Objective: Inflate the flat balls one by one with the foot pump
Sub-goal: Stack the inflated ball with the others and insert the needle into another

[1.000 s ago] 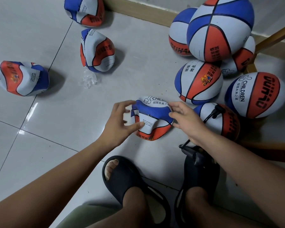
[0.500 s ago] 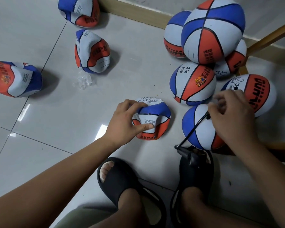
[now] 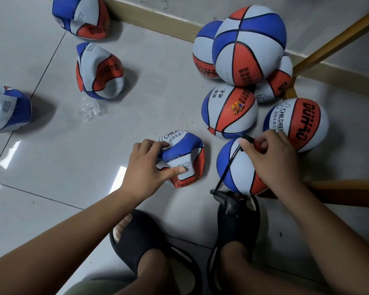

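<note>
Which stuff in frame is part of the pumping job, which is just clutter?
Job: flat ball held by left hand; hose pinched by right hand; round ball at hose end; foot pump; waiting flat balls.
Clutter: clear wrapper; wooden frame.

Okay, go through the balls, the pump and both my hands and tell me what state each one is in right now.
Flat ball: collapsed, gripped by left hand.
Round ball: inflated, hose end at its top.
Hose: end pinched by right hand.
Foot pump: on floor, at right foot.
Three balls at left: collapsed, untouched.
Ball pile: inflated, untouched.
</note>
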Tool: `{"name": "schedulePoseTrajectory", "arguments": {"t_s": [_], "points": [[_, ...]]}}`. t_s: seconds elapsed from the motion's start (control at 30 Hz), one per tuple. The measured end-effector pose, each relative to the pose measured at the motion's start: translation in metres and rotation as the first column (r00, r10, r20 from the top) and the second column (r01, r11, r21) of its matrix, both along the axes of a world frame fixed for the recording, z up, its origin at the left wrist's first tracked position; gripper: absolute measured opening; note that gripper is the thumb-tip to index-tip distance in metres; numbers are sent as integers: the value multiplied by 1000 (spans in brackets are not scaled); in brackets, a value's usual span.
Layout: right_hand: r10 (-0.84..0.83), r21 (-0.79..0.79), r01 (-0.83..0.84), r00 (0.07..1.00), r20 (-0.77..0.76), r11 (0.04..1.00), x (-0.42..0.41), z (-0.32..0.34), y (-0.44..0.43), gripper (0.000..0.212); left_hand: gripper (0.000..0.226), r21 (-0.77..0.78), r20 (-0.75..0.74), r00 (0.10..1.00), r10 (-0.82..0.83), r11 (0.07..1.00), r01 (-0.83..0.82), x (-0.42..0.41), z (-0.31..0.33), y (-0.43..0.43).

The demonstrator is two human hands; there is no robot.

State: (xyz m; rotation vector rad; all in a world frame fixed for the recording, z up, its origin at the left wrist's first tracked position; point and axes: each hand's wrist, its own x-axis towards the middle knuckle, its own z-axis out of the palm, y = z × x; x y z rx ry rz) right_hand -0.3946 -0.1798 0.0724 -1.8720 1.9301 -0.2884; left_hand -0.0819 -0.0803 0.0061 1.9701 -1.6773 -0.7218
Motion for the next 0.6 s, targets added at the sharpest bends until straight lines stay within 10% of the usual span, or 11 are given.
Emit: {"name": "schedulePoseTrajectory", "arguments": {"t_s": [0.4, 0.6], "points": [[250, -53, -247, 967, 59, 968, 24, -10, -14, 25, 72, 16, -10, 1000, -9, 1000, 10, 4, 3, 2], [241, 279, -287, 952, 190, 916, 38, 19, 13, 28, 69, 28, 12, 1000, -25, 999, 25, 7, 4, 2]]}}
